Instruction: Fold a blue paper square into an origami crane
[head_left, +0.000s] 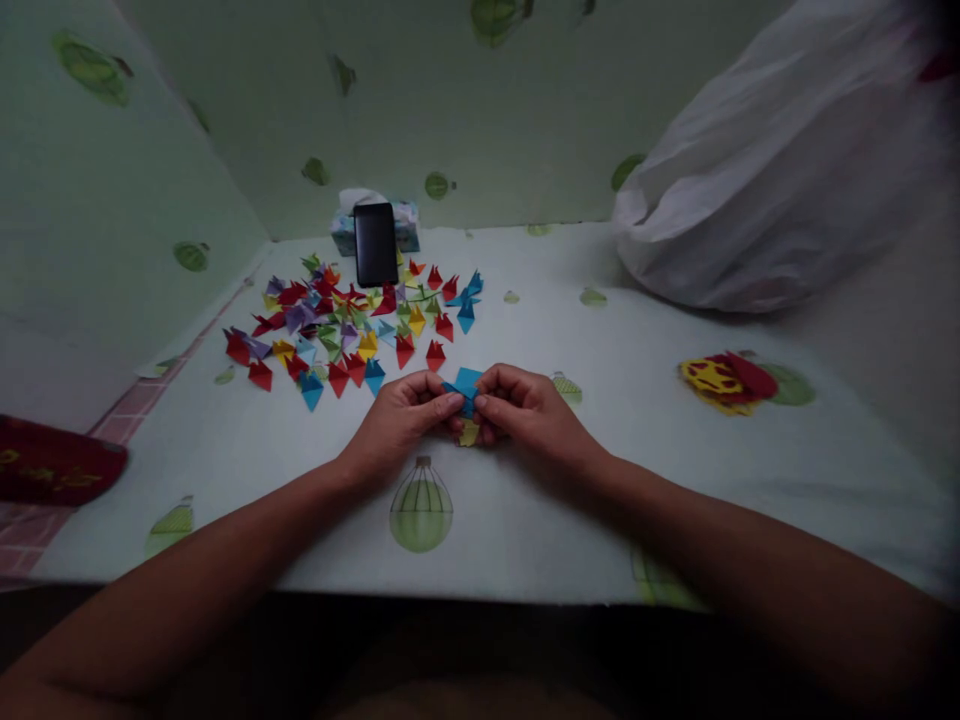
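Note:
Both hands meet at the middle of a surface covered by a pale printed sheet [600, 500]. My left hand [401, 415] and my right hand [529, 405] pinch a small piece of blue paper [466, 385] between thumbs and fingers, fingers curled closed. A scrap of yellow-green paper [469, 433] shows just under the fingertips. Beyond the hands lies a spread of several small folded paper pieces [345, 325] in red, blue, yellow, green and purple.
A black phone [375, 244] leans upright against a tissue box [405, 225] at the back. A large white plastic bag [780, 170] fills the right rear. Red and yellow papers [724, 380] lie at right. A dark red object [56, 465] sits at the left edge.

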